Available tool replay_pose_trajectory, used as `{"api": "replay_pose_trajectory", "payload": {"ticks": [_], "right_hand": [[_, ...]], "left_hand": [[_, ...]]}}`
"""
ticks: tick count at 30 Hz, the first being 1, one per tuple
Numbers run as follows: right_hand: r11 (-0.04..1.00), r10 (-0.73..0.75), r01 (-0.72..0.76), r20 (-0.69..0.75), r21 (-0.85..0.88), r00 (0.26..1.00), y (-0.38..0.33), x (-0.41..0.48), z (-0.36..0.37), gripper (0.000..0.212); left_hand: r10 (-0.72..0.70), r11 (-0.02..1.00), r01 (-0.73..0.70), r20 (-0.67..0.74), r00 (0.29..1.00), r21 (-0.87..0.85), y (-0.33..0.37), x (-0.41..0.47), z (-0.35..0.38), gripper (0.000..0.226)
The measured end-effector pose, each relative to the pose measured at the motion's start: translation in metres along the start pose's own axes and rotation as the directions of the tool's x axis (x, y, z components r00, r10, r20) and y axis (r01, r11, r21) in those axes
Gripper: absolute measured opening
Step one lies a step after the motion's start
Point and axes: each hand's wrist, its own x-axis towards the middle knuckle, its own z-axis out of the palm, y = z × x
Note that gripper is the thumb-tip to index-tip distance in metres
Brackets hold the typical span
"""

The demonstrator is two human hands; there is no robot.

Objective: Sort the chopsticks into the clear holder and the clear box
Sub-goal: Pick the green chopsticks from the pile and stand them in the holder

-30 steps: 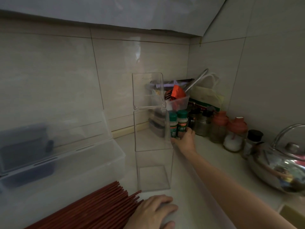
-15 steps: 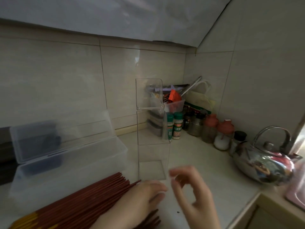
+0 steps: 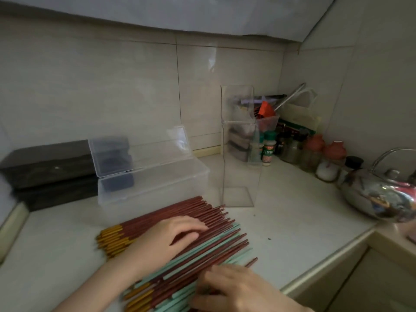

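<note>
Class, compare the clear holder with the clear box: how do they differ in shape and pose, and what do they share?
The holder stands tall and narrow; the box lies long and low. The holder stands right of the box. Both are transparent, open and without chopsticks.

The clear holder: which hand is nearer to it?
Left. The left hand rests on the chopsticks in front of the clear holder; the right hand is farther off, at the pile's near edge.

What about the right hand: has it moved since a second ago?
Yes. The right hand left the side of the clear holder and came toward the person, onto the chopsticks.
</note>
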Motion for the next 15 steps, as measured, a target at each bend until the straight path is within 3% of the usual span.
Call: {"api": "replay_pose_trajectory", "payload": {"ticks": [3, 6, 10, 12, 14, 15], "right_hand": [[0.999, -0.012, 0.010, -0.038, -0.048, 0.999, 0.002, 0.004, 0.014, 0.026], [0.980, -0.044, 0.048, 0.024, -0.193, 0.999, 0.006, 0.000, 0.022, 0.024], [0.985, 0.144, -0.137, 0.062, -0.105, 0.988, 0.004, 0.001, 0.025, 0.045], [0.950, 0.216, -0.207, 0.014, -0.232, 0.976, 0.007, -0.001, 0.023, 0.057], [0.921, 0.156, -0.159, -0.039, -0.355, 0.987, -0.002, -0.007, 0.013, 0.058], [0.933, 0.039, -0.088, -0.143, -0.349, 0.989, -0.009, 0.000, 0.014, 0.053]], "left_hand": [[-0.003, 0.998, 0.000, 0.056, 0.998, 0.055, -0.008, -0.016, 0.006, 0.041], [0.005, 0.994, -0.020, 0.145, 0.989, 0.103, -0.009, -0.024, 0.010, 0.043], [0.040, 0.993, -0.062, 0.206, 0.978, 0.101, -0.012, -0.028, 0.016, 0.043], [0.057, 0.991, -0.079, 0.203, 0.978, 0.103, -0.013, -0.028, 0.017, 0.044], [0.044, 0.992, -0.068, 0.209, 0.977, 0.111, -0.013, -0.029, 0.016, 0.043], [0.031, 0.992, -0.056, 0.212, 0.977, 0.112, -0.012, -0.029, 0.016, 0.043]]}}
